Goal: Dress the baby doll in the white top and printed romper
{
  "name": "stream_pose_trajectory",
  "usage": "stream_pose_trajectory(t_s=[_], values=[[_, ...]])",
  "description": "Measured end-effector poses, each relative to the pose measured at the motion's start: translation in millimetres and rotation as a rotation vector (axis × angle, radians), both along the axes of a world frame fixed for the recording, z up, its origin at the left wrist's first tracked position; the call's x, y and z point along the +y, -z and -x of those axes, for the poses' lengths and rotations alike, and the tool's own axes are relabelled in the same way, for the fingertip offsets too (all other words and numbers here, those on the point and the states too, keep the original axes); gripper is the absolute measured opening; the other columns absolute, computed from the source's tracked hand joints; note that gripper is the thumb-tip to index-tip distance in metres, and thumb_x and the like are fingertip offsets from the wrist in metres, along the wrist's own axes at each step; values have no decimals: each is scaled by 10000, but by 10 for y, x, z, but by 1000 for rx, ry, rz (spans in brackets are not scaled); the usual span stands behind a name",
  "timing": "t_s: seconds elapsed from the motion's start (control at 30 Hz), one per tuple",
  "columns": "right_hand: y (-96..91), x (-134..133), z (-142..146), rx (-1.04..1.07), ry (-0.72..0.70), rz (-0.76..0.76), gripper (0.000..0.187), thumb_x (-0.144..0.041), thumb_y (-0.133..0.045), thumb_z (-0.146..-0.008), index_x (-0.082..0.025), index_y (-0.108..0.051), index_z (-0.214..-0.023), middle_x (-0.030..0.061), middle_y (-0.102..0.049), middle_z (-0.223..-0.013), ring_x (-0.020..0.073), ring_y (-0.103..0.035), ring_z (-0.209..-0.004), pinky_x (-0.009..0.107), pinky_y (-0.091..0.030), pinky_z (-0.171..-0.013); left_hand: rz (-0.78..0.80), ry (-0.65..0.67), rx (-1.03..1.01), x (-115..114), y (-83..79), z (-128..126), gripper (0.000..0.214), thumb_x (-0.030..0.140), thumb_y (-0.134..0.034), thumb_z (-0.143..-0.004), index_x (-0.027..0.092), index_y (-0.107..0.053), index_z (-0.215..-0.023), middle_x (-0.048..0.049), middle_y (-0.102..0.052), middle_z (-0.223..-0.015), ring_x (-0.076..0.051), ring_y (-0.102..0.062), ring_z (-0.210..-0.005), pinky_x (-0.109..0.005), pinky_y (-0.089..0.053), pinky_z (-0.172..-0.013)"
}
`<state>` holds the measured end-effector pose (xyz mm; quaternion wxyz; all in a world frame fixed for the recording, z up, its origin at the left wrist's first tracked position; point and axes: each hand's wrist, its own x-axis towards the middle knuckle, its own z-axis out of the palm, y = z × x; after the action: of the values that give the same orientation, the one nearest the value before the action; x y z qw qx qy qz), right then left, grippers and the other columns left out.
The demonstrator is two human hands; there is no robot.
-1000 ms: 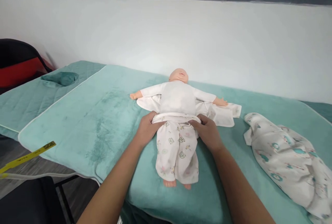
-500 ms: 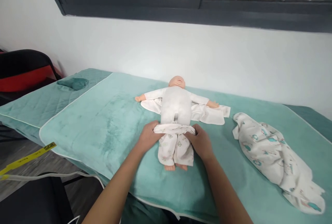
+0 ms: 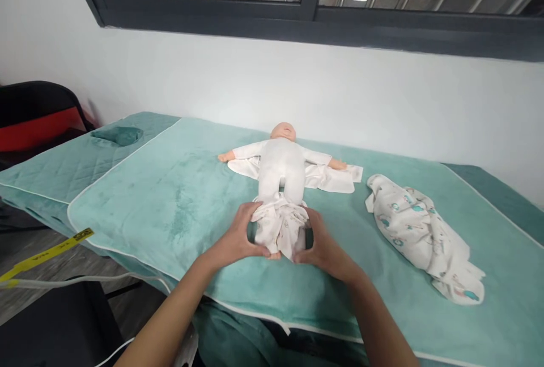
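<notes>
your l hand (image 3: pixel 238 237) & r hand (image 3: pixel 325 245) hold bunched pants (image 3: pixel 280 221) from both sides, prob. for even tension round doll (image 3: pixel 281 160).

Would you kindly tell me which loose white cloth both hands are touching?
The bunched pants around the doll's lower legs, between left hand and right hand; the teal-printed bundle and spread cloth under the doll lie untouched.

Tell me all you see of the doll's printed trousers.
The trousers are pale with a small, faint print, soft-looking, bunched in folds around the lower legs of the doll on the teal cover. One foot shows at the hem. The left hand and right hand flank them, thumbs near the hem, fingers at the upper edge; whether either grip is closed is unclear.
</notes>
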<state>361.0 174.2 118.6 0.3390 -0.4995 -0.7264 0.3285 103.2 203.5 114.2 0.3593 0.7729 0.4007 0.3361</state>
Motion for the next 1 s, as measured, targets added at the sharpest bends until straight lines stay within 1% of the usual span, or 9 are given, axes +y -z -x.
stream_pose_trajectory(t_s=[0.07, 0.13, 0.27, 0.33, 0.5, 0.67, 0.8, 0.9, 1.0], values=[[48, -62, -2, -112, -12, -72, 1212, -571, -857, -530, -246, -209, -1503, 158, -292, -1513, 349, -278, -1418, 503, -302, -1141, -82, 31, 112, -72, 67, -8, 1238, 611, -853, -507, 261, -210, -1505, -174, -249, -1495, -384, -248, -1414, -528, -289, -1153], [106, -85, 30, -179, 31, -128, 1287, -604, -863, -491, -236, -175, -1514, 177, -296, -1511, 371, -272, -1418, 528, -299, -1137, -193, 5, 219, -122, 140, -51, 1270, 616, -850, -508, 270, -166, -1521, -194, -210, -1507, -412, -227, -1417, -569, -298, -1135], [184, -76, 126, -222, 137, -229, 1202, -607, -833, -555, -231, -192, -1500, 185, -351, -1477, 373, -344, -1378, 538, -346, -1101, -443, -105, 318, -143, 237, -163, 1050, 540, -772, -689, 234, -195, -1512, -214, -279, -1435, -398, -297, -1372, -578, -336, -1091], [193, -61, 160, -228, 156, -266, 1139, -602, -813, -595, -224, -216, -1489, 185, -370, -1466, 369, -358, -1369, 541, -350, -1097, -496, -121, 338, -111, 231, -200, 979, 514, -744, -723, 207, -235, -1501, -214, -317, -1396, -392, -331, -1339, -569, -357, -1071], [180, -7, 209, -170, 210, -317, 1031, -570, -777, -663, -192, -251, -1464, 188, -423, -1411, 347, -407, -1324, 525, -387, -1072, -471, -115, 343, 13, 137, -244, 970, 494, -788, -662, 171, -338, -1459, -187, -387, -1320, -366, -399, -1244, -536, -382, -1052], [168, 11, 243, -73, 258, -320, 971, -538, -788, -664, -184, -313, -1434, 169, -453, -1359, 309, -439, -1284, 474, -411, -1066, -436, -93, 265, 67, 120, -248, 904, 473, -773, -686, 168, -358, -1429, -167, -422, -1288, -325, -425, -1223, -498, -400, -1051], [180, -5, 250, -3, 317, -251, 949, -530, -799, -643, -175, -347, -1397, 157, -482, -1316, 291, -491, -1224, 455, -444, -1029, -396, -96, 226, 53, 124, -244, 798, 428, -775, -694, 188, -416, -1366, -141, -486, -1224, -302, -475, -1182, -469, -441, -1002], [171, -19, 256, 54, 347, -161, 860, -536, -809, -614, -162, -425, -1288, 138, -552, -1218, 275, -559, -1110, 436, -484, -954, -348, -104, 218, 17, 89, -262, 684, 423, -748, -727, 197, -470, -1309, -127, -533, -1174, -294, -513, -1135, -461, -451, -969], [114, -50, 264, 108, 359, -57, 778, -533, -806, -609, -164, -460, -1199, 110, -601, -1133, 252, -594, -1012, 405, -506, -882, -255, -129, 202, -51, 31, -303, 613, 412, -754, -724, 205, -518, -1251, -118, -555, -1178, -294, -535, -1105, -463, -442, -957]])
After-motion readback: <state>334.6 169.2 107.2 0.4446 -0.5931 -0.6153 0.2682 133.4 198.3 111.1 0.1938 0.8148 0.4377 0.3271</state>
